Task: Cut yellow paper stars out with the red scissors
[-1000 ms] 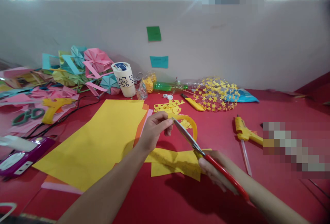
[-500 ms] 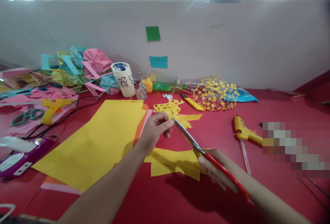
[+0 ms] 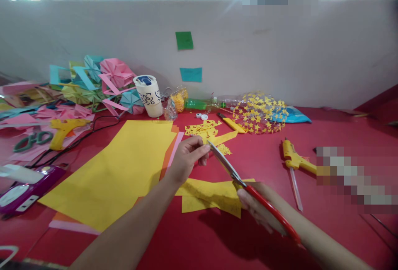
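My left hand is closed in a pinch on a narrow yellow paper strip, which sticks out to the right of the fingertips. In my right hand is a pair of red-handled scissors. The blade tips meet the strip right beside my left thumb, and the blades look nearly closed. Below the hands lie wider yellow paper strips, partly under my right hand. Just beyond the blades sits a small heap of cut yellow stars, near yellow scraps with star-shaped holes.
Yellow sheets are stacked at left, by a purple power strip and a yellow glue gun. Another glue gun lies right. Along the wall stand a white tumbler, a star-covered clear bottle and a yellow cutter.
The free end of the yellow strip has swung upward and away, and less of it reaches to the right. Both hands and the scissors have barely moved.
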Tool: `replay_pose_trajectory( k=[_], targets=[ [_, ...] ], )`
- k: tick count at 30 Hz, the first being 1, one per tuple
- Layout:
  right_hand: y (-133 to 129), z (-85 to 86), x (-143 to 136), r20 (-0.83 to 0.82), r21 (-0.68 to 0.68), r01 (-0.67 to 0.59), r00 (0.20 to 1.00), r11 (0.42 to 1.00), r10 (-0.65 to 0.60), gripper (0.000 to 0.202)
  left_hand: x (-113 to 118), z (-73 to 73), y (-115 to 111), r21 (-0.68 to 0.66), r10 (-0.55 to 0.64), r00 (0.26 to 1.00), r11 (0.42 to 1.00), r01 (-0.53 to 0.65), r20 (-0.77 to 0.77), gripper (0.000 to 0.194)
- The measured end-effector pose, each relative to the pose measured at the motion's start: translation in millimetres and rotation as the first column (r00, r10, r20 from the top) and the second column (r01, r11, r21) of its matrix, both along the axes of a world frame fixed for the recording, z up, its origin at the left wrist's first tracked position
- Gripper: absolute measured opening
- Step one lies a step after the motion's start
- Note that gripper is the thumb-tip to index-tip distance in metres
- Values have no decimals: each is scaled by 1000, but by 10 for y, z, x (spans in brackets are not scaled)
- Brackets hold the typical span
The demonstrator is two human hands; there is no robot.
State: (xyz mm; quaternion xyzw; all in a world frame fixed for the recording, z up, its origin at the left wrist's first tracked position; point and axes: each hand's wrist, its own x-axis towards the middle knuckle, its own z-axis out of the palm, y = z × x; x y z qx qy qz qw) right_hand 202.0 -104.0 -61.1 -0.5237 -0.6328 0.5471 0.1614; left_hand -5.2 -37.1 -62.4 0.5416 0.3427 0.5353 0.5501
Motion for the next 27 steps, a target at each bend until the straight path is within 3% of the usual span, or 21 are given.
replay_pose_trajectory(
  k=[12,17,27],
  targets=[
    [16,10,15,-12,-31,-7,1000,1000,7,50,-15,29,0,-44,-27,998,999,30,63,18],
    [12,25,5,-33,42,-5,999,999,6,51,-15,30,-2,-75,-24,995,997,32,98,16],
    [22,37,23,-62,31,-2,998,1000,4,51,4,56,2,-90,75,986,994,-61,150,8]
  ],
)
